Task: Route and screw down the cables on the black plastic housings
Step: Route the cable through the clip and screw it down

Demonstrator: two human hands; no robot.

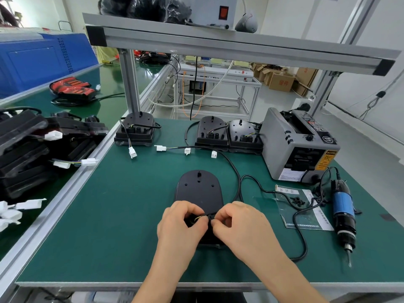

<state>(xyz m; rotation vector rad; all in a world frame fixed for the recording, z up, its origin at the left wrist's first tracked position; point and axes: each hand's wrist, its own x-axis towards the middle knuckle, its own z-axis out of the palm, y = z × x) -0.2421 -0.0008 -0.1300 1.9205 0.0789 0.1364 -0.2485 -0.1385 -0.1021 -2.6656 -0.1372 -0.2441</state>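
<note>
Close to the near edge of the mat (122,215), left hand (181,221) and right hand (238,224) fingertip to fingertip, both curled and pinching the cable (231,164) over the near end of the housing (199,189). Housing flat mid-mat, rounded end away. Cable leaving rightward, looping back toward white connectors (161,148). Right of that, screwdriver (343,211) lying beside a sheet (306,224) with screws (298,200). Behind, tape dispenser (299,145). Along the far edge, three more housings (211,132); on the left bench, a heap (24,149) of others

No legible text (box (282,83) print blurred)
</note>
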